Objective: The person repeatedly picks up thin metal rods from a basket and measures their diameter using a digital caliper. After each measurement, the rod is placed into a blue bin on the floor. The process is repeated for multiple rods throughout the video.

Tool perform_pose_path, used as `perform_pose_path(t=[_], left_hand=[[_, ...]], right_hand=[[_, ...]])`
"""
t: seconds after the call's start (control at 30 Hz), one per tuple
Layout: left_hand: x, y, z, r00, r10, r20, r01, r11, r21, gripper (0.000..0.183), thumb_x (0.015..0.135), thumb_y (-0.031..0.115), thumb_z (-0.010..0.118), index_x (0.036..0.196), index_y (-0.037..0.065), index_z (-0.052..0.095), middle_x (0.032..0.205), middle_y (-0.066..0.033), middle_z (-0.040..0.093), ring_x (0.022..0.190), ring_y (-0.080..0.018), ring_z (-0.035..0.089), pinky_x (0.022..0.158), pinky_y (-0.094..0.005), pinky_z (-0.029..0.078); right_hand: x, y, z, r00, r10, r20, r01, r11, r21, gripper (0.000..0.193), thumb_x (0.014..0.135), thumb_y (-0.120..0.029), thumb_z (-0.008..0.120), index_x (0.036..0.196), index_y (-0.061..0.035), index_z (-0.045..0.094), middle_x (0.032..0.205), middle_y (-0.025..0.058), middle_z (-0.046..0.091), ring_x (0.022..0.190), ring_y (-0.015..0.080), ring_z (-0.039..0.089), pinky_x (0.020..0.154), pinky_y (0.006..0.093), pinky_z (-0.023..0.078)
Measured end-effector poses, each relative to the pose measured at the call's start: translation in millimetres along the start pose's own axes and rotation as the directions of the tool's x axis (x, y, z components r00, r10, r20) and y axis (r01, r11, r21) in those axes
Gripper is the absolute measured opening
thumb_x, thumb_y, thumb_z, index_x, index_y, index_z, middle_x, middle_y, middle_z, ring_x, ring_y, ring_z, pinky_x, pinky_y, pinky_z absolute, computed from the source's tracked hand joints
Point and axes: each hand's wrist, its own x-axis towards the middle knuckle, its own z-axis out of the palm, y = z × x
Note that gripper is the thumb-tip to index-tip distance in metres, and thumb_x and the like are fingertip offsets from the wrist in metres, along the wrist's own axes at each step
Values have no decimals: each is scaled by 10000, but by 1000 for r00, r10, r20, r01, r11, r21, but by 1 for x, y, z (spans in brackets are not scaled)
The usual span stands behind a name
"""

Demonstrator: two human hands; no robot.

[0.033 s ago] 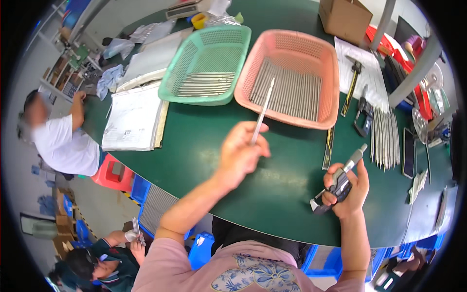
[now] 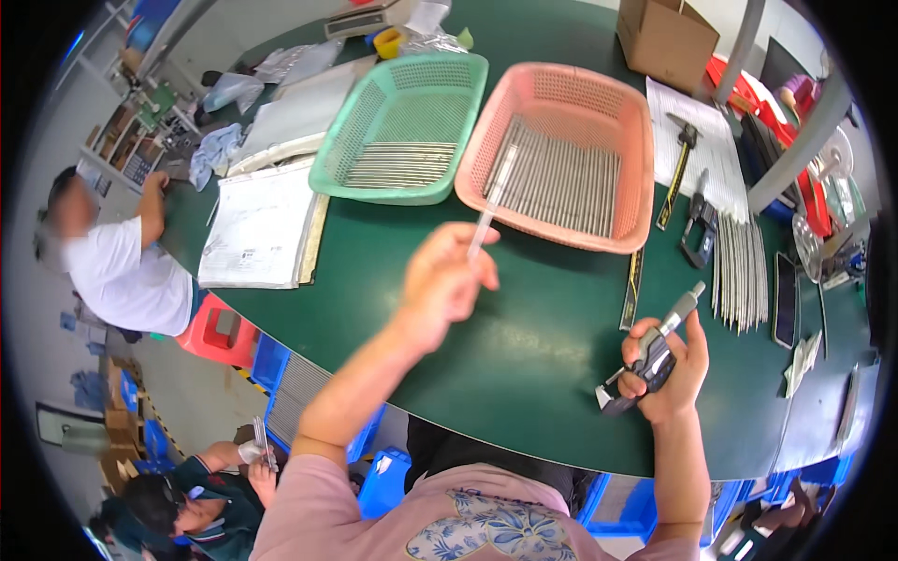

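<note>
My left hand [image 2: 444,280] is closed on one end of a thin metal rod [image 2: 506,173]. The rod tilts up and away, its far part in front of the pink basket [image 2: 477,187]. Inside that basket lie many similar rods [image 2: 561,182] side by side. My right hand [image 2: 675,374] grips a micrometer [image 2: 658,360] above the table's near right part, its thimble pointing up and right. To the left of the pink basket, a green basket [image 2: 323,168] holds a smaller row of rods [image 2: 402,165].
More rods [image 2: 739,276] lie at right beside a phone [image 2: 785,299]. A caliper [image 2: 678,173] and another micrometer [image 2: 699,229] lie near a paper sheet. Papers [image 2: 262,229] are stacked at left. A cardboard box [image 2: 664,42] stands behind. Two people [image 2: 126,266] are on the left.
My left hand has shifted slightly left and up with the rod, which looks blurred now. My right hand and the micrometer have hardly moved.
</note>
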Motion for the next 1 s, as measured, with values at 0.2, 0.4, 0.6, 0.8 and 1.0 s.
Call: perform_pose_path(t=[0.2,0.4,0.6,0.8,1.0], left_hand=[[55,72,-105,907,418,-50,-228,587,777,172,841,106,475,976,42,560,711,-5,547,578,-53,443,518,-187,357],[109,84,-173,966,59,251,-258,218,941,115,702,-18,578,806,20,612,732,-31,591,673,-107,525,624,-252,428],[140,68,-205,996,-81,36,-23,163,986,86,641,-23,563,670,24,628,667,-50,618,629,-146,554,594,-283,443],[187,69,-123,881,334,336,-390,108,915,30,733,6,523,737,4,552,701,-71,546,668,-151,509,636,-272,420],[204,16,64,662,6,750,-746,-94,659,364,794,76,496,1151,8,469,1130,-150,488,1095,-274,432,951,-338,308]], right_hand=[[-3,1,-1,996,42,73,-42,999,1,703,814,-627,259,893,18,528,693,147,537,420,202,424,388,289,358],[2,1,-2,996,2,91,3,999,-52,726,812,-620,249,900,44,528,687,147,543,438,196,447,409,280,374],[6,3,1,997,13,80,-6,995,-95,726,813,-621,238,914,32,538,689,126,573,407,168,464,395,251,378],[11,9,-10,993,32,109,-26,998,-57,659,822,-605,293,838,1,553,610,86,568,339,138,423,338,242,345],[11,17,-17,982,9,190,1,999,-52,623,799,-606,324,809,-13,515,582,74,545,311,129,415,293,261,335]])
